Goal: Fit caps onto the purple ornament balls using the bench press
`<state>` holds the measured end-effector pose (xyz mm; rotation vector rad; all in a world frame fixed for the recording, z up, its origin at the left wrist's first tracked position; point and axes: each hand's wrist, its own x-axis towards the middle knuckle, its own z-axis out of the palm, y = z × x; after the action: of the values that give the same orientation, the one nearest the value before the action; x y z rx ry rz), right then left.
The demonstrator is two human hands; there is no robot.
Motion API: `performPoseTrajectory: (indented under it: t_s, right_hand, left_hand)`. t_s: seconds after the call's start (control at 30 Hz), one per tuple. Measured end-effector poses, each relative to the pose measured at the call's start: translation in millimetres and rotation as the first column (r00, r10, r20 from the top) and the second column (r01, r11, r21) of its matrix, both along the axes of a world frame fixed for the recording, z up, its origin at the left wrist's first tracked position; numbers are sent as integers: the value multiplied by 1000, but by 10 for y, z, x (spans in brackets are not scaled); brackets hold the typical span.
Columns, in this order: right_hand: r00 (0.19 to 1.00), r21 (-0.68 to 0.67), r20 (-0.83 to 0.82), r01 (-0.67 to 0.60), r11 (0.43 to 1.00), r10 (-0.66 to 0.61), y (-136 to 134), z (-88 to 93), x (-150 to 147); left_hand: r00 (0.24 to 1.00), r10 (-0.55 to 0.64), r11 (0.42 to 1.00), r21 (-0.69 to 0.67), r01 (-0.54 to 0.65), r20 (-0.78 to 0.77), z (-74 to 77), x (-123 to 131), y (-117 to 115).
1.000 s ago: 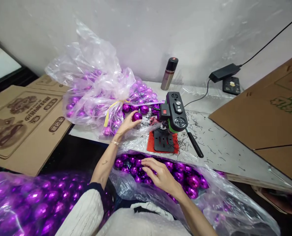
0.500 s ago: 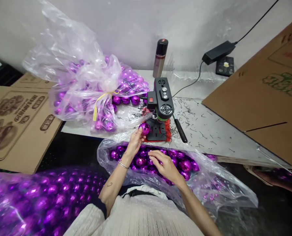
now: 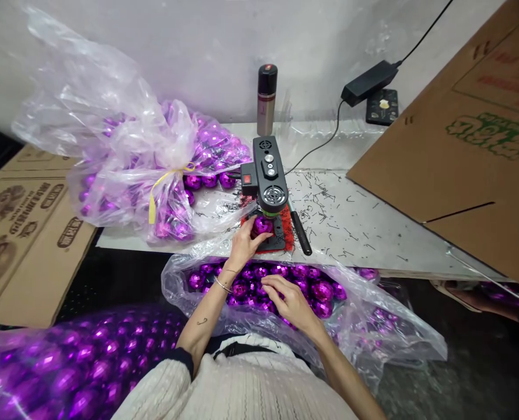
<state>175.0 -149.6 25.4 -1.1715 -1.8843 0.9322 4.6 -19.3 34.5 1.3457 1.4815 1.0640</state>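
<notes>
My left hand (image 3: 244, 242) grips a shiny purple disco-ball bauble (image 3: 263, 225) between thumb and fingers. The bauble sits right under the head of a small black bench machine (image 3: 270, 175), over its dark slotted base plate (image 3: 277, 242). My right hand (image 3: 286, 297) hovers over an open clear plastic bag (image 3: 174, 280) at the table's front edge, its fingers loosely bent and apart with nothing visible in them. Several purple baubles (image 3: 322, 290) fill that bag. A black-handled lever (image 3: 301, 233) sticks out from the machine's right side.
A tied plastic bag of baubles (image 3: 172, 140) stands at left, near flattened cardboard (image 3: 36, 245). A bottle (image 3: 266, 102) and a power adapter (image 3: 368, 83) are behind. Small dark bits litter the white table (image 3: 351, 233). A large carton (image 3: 452, 163) leans at right; more bagged baubles (image 3: 80, 361) lie lower left.
My left hand has brought the bauble from the front left of the base plate to under the machine's head. My right hand stays over the bag. The view has shifted slightly.
</notes>
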Motion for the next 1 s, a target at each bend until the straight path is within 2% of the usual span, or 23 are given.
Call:
performPoseTrajectory:
  t_s: [0.23,0.4,0.57,0.7,0.8,0.9,0.97,1.0]
  right_hand:
    - [1000,17,20,15,1000,-16,-17,-47,20]
    - [999,1,31,10,1000,-10,-33,-51,23]
    - [997,10,18,81,997,-81,28,11,142]
    - [976,106,15,214,971,-216,177,149,354]
    - [939,307,-28,334,891,-342,337,318,473]
    - [903,570,-108,399,719,-416,520,515,471]
    - [900,685,-150,393,614,-410,646,643,407]
    - [903,717,-164,385,581,-396,707,702,364]
  left_hand:
    - [974,-144,975,142,169,-174,-42,57,-23]
    - [893,-217,940,161,299,-394,-73,-65,112]
    - [845,-178,922,213,322,-505,-208,-33,267]
    - [875,-79,917,309,252,-478,-431,50,213]
    - [892,-72,906,345,245,-446,-553,55,152]
    - [894,-82,897,357,259,-441,-595,39,138]
    - [896,-82,894,365,259,-437,-596,36,146]
    - [898,-81,893,368,258,-433,-594,37,150]
